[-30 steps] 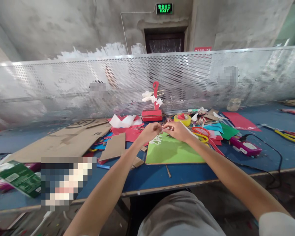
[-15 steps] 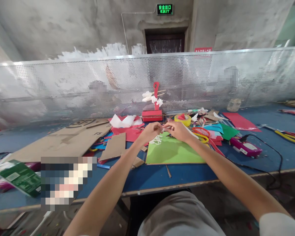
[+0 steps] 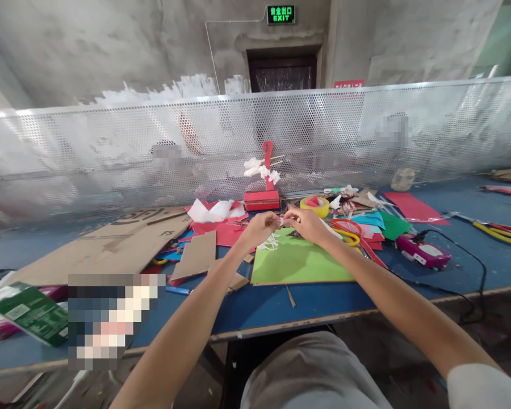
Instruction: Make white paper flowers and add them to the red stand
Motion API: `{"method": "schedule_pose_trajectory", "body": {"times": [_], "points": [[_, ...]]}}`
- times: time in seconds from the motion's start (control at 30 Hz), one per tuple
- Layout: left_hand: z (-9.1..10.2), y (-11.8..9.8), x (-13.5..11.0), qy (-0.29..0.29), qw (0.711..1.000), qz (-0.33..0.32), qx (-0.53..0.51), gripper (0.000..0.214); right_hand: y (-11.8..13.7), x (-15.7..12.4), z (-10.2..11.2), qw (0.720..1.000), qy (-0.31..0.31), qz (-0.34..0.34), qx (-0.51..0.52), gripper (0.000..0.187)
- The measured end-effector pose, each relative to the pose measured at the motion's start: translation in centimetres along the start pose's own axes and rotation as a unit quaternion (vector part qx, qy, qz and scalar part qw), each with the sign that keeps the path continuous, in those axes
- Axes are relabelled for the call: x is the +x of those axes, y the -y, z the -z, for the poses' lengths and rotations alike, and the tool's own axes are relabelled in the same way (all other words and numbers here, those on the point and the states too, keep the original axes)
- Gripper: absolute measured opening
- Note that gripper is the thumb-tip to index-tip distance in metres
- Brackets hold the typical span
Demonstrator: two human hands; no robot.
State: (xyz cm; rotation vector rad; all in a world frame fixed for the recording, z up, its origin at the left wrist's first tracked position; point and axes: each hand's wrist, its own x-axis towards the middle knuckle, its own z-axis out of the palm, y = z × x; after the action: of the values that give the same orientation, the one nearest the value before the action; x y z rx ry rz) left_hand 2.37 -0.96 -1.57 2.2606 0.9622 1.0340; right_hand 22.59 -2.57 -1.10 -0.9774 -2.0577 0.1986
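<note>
My left hand (image 3: 259, 227) and my right hand (image 3: 307, 224) meet over the far edge of a green paper sheet (image 3: 296, 264) on the blue table (image 3: 255, 309). Both hands pinch a small white paper piece (image 3: 272, 241) that hangs between and below the fingertips. Just behind the hands stands a red box (image 3: 262, 200) with a red upright piece and white paper bits on sticks (image 3: 262, 167).
Cardboard sheets (image 3: 111, 244) lie to the left, coloured paper scraps (image 3: 378, 224) and a yellow tape roll (image 3: 315, 205) to the right. A pink glue gun (image 3: 421, 253) with a black cord sits at right. A perforated metal screen (image 3: 111, 147) backs the table.
The hands stay together on the white piece with only small finger movement; the view has shifted slightly.
</note>
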Motion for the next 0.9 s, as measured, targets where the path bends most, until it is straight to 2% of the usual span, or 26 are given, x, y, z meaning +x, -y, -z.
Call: {"method": "schedule_pose_trajectory", "body": {"times": [0.23, 0.47, 0.53, 0.67, 0.9], "points": [[0.0, -0.3, -0.1, -0.013, 1.0, -0.004, 0.001, 0.01, 0.2, -0.1, 0.2, 0.999, 0.012, -0.002, -0.033, 0.035], [0.1, -1.0, -0.2, 0.002, 1.0, 0.014, -0.014, 0.008, 0.2, -0.2, 0.6, 0.998, 0.038, -0.02, -0.045, 0.055], [0.1, -0.8, -0.2, 0.003, 1.0, 0.013, -0.014, 0.009, 0.3, -0.2, 0.7, 0.998, 0.046, -0.018, -0.033, 0.052], [0.2, 0.0, -0.2, 0.005, 1.0, 0.009, -0.025, 0.01, 0.9, -0.3, 0.6, 0.999, 0.047, 0.008, 0.023, 0.03], [0.3, 0.0, 0.0, -0.009, 0.999, 0.012, -0.051, 0.015, 0.8, -0.2, 0.2, 0.999, 0.013, 0.021, 0.036, 0.022]]}}
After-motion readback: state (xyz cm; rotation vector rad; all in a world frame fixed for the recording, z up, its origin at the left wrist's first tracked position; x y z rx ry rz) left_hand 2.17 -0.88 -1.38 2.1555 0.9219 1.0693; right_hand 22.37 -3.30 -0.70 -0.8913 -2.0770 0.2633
